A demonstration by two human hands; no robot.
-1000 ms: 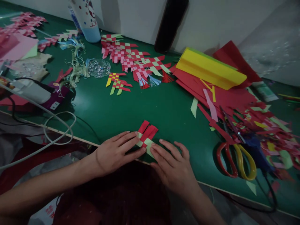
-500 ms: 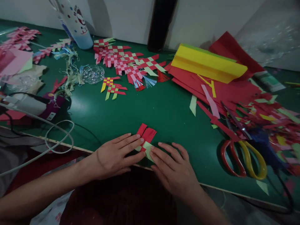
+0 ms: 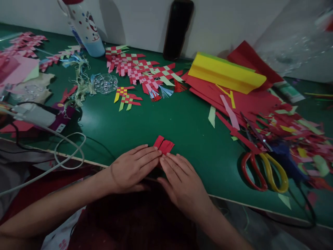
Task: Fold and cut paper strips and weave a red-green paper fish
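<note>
Near the table's front edge lies a small piece of red paper strips point(image 3: 165, 146), its two red ends pointing away from me. My left hand point(image 3: 135, 166) rests flat on its left side with the fingers stretched out. From the right, my right hand point(image 3: 182, 180) lies flat over its lower part, fingertips touching those of my left hand. The fingers cover most of the piece, and its light green part is hidden. Farther back are two small woven paper fish point(image 3: 127, 99) and a row of woven red, pink and green fish point(image 3: 135, 66) with tassels.
Scissors point(image 3: 275, 173) with red and yellow handles lie at the right, near paper scraps point(image 3: 301, 130). Yellow paper point(image 3: 226, 73) sits on red sheets. A bottle point(image 3: 90, 34) and a phone point(image 3: 178, 29) stand at the back. A white cable point(image 3: 69, 137) loops at the left.
My right hand has moved left over the paper piece and now meets my left fingertips. The light green strip that showed between the hands is covered. The view has shifted slightly.
</note>
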